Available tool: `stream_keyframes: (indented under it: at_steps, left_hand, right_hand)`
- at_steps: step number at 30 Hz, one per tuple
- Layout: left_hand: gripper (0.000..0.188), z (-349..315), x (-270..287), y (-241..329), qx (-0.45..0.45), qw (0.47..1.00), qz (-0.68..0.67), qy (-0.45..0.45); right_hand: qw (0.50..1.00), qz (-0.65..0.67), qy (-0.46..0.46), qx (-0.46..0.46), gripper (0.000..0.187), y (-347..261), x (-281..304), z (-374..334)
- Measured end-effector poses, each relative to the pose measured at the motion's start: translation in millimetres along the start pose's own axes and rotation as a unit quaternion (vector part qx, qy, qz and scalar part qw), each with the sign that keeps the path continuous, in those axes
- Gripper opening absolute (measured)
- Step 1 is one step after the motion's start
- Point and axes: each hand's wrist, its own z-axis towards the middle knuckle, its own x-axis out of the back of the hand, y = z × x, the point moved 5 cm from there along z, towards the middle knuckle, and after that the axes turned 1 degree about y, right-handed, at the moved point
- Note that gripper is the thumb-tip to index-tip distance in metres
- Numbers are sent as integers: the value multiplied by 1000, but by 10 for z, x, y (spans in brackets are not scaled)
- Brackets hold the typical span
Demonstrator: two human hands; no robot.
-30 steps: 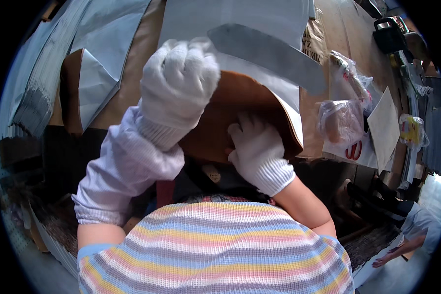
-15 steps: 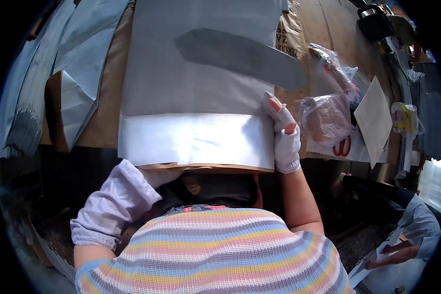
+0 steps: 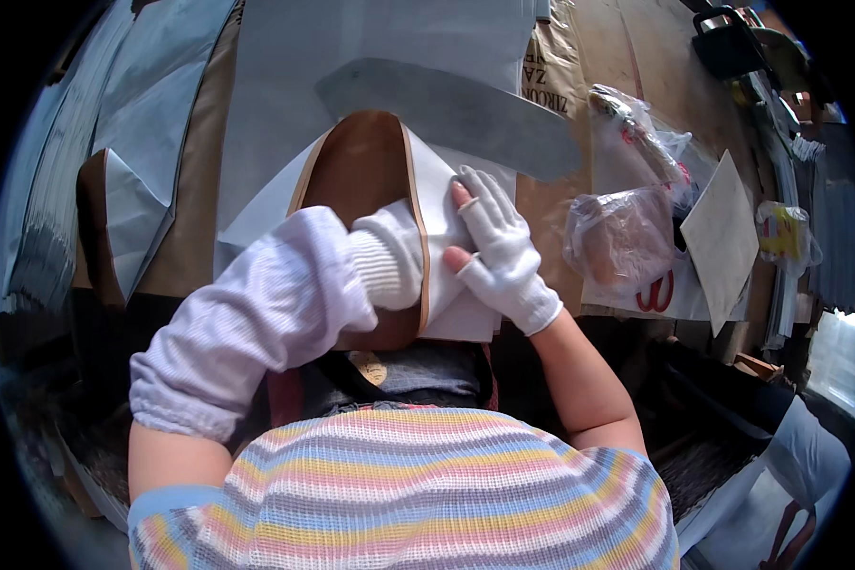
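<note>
A white paper bag with a brown lining (image 3: 356, 157) lies in front of me, its near end spread into a pointed opening. My left hand (image 3: 389, 252), in a white knit glove with a loose lilac sleeve above it, reaches into that opening. The paper's raised edge hides its fingers. My right hand (image 3: 499, 242) rests flat on the white flap to the right of the opening, fingers stretched out. Its white glove leaves the tips of the thumb and a finger bare. Beyond the opening, a flat grey blade-shaped piece (image 3: 446, 109) lies across the white sheets.
At left are stacked white sheets (image 3: 57, 190) and another bag with a folded-open end (image 3: 133, 209). On the right lie a clear plastic bag (image 3: 622, 237), red-handled scissors (image 3: 655, 293) and a pale diamond-shaped sheet (image 3: 722, 237). Part of another person (image 3: 798, 475) shows at lower right.
The flat white band at the bag's near end has opened into a brown-lined point. My left hand has moved up into it, and my right hand has shifted left onto the flap.
</note>
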Motion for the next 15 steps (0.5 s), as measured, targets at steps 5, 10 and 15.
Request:
stream_keyframes:
  at_steps: [5,10,15]
  left_hand:
    - [65,-221,-179,-556,148,964,111,192]
    - [72,119,-95,-920,255,916,45,306]
    - [68,120,-74,-893,250,892,51,374]
  right_hand:
    - [996,-90,2,22,75,-79,-92,47]
    - [989,-150,-6,17,71,-137,-170,86]
    - [983,-182,-10,13,67,-151,-256,125]
